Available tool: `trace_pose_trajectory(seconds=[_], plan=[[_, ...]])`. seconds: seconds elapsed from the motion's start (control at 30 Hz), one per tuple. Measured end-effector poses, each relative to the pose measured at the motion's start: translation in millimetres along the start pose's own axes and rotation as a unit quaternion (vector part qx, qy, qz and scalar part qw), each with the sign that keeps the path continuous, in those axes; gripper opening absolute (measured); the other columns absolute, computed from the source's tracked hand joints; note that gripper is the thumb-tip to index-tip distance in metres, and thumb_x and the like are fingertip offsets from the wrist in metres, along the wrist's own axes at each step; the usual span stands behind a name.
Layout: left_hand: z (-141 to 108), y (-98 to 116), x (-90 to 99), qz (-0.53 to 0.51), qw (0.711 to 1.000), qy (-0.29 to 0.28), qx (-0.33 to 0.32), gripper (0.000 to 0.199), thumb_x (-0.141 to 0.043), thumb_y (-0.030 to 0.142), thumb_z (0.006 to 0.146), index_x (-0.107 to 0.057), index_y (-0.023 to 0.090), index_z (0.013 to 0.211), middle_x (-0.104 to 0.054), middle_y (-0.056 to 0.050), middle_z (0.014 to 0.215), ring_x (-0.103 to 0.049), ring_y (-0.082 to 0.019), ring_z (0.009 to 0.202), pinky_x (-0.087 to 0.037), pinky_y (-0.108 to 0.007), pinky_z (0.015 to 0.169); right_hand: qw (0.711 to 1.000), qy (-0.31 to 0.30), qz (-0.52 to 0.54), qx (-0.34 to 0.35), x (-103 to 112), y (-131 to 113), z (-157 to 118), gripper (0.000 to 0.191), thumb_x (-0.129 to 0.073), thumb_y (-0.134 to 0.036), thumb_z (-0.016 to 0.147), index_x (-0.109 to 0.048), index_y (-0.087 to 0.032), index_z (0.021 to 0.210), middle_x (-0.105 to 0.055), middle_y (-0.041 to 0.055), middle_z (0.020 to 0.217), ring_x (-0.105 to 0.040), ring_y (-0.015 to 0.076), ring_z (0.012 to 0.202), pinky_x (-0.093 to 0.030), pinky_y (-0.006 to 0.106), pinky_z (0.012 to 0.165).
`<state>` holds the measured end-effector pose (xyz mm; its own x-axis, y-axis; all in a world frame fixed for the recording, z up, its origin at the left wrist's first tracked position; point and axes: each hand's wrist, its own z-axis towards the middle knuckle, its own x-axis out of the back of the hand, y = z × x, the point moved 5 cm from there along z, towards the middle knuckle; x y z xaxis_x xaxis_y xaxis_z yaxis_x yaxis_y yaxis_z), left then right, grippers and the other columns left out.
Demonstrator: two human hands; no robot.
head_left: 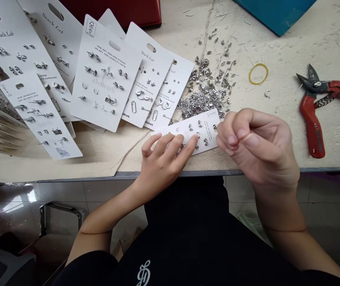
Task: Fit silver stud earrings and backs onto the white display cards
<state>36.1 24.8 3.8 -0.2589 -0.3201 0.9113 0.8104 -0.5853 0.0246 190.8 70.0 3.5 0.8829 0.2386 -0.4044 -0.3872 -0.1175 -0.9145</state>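
One narrow white card (pixel 213 138) lies at a slant on the table (pixel 98 161), directly beneath the fingertips of the left hand (pixel 160 163). That hand is spread, its fingers apart and resting across the card. Several small metal pieces (pixel 199 123) are set in the card's uncovered part, so it looks well filled; the fingers hide the rest, and whether any spot lacks a piece cannot be told.

Just beside the card's end, the right hand (pixel 259 147) is raised, thumb and forefinger pressed together; whether something tiny is between them cannot be told.

Beyond the card from the grip spreads a pile of loose metal pieces (pixel 201 99), many of them on no card. To the left of the grip, overlapping cards (pixel 100 107) carry rows of pieces and seem complete or nearly so. Right of the raised hand lie red-handled pliers (pixel 312 123), open, and farther beyond it a yellow rubber band (pixel 250 75).
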Motion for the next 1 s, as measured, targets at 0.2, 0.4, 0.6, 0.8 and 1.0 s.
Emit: trace_pose_trajectory(seconds=[0.2, 0.4, 0.6, 0.8, 1.0], plan=[[-1, 0, -1.0, 0.006, 1.0, -0.003, 0.003, 0.026, -0.063, 0.017, 0.093, -0.067, 0.023, 0.118, -0.072, -0.001, 0.095, -0.059, -0.016, 0.093, -0.033, -0.032, 0.097, 0.998, -0.052, 0.024, 0.017, -17, 6, -1, 0.022, -0.062, -0.024, 0.089, -0.046, -0.02, 0.075, -0.035, -0.0032, 0.068, -0.034, 0.0085, 0.057, -0.033, 0.023, 0.048], [-3, -1, -2.3, -0.001, 1.0, 0.011, 0.007, 0.022, -0.062, 0.017, 0.093, -0.067, 0.023, 0.114, -0.07, -0.001, 0.095, -0.059, -0.015, 0.093, -0.03, -0.032, 0.099, 0.997, -0.057, 0.052, -0.012, -25, 9, -4, 0.022, -0.064, -0.022, 0.089, -0.048, -0.018, 0.074, -0.04, -0.003, 0.068, -0.038, 0.0072, 0.057, -0.034, 0.021, 0.05], [-4, -1, -3.4, -0.007, 1.0, 0.027, 0.003, 0.023, -0.06, 0.017, 0.093, -0.067, 0.021, 0.114, -0.069, -0.003, 0.095, -0.057, -0.016, 0.093, -0.029, -0.032, 0.098, 0.989, -0.037, 0.125, -0.073, -27, 9, -11, 0.015, -0.059, -0.017, 0.092, -0.054, -0.015, 0.078, -0.046, -0.0008, 0.07, -0.043, 0.0075, 0.064, -0.036, 0.022, 0.058], [-4, -1, -3.6, -0.012, 1.0, 0.02, 0.005, 0.024, -0.059, 0.017, 0.093, -0.065, 0.02, 0.116, -0.069, -0.003, 0.095, -0.055, -0.017, 0.092, -0.028, -0.032, 0.098, 0.981, -0.077, 0.167, -0.066, -32, 7, -16, 0.012, -0.052, -0.014, 0.094, -0.053, -0.015, 0.083, -0.045, -0.0019, 0.069, -0.043, 0.0075, 0.063, -0.035, 0.022, 0.058], [-3, -1, -3.5, -0.013, 0.999, 0.03, 0.005, 0.02, -0.054, 0.019, 0.096, -0.063, 0.021, 0.114, -0.067, -0.003, 0.095, -0.054, -0.017, 0.092, -0.028, -0.032, 0.097, 0.974, -0.103, 0.196, -0.056, -37, 6, -17, 0.01, -0.049, -0.017, 0.097, -0.049, -0.017, 0.087, -0.042, -0.0037, 0.066, -0.041, 0.0074, 0.061, -0.036, 0.022, 0.058]])
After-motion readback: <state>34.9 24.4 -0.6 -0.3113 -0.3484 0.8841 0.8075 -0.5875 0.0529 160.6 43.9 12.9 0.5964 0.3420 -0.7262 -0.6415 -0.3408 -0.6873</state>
